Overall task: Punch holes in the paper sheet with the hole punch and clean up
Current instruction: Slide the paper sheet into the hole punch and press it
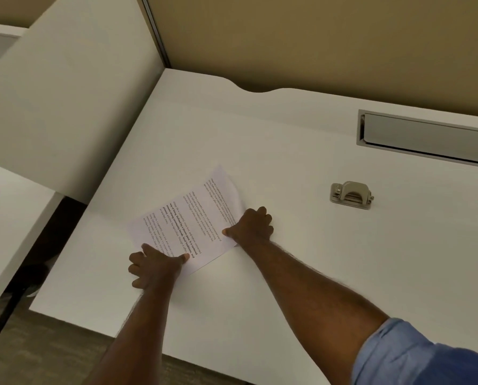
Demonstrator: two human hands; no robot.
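Barely begun, by the look: left hand point(155, 266) and right hand point(250, 227) pinching opposite edges of the printed paper sheet point(189, 222) on the table point(260, 151), no holes visible, hole punch point(351, 195) untouched well right, punching and cleanup remaining.

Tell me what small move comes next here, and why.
Probably carry the paper right, toward the punch. Both hands, left hand and right hand, grip its edges with one corner lifted, and the punch sits apart, untouched, on the desk.
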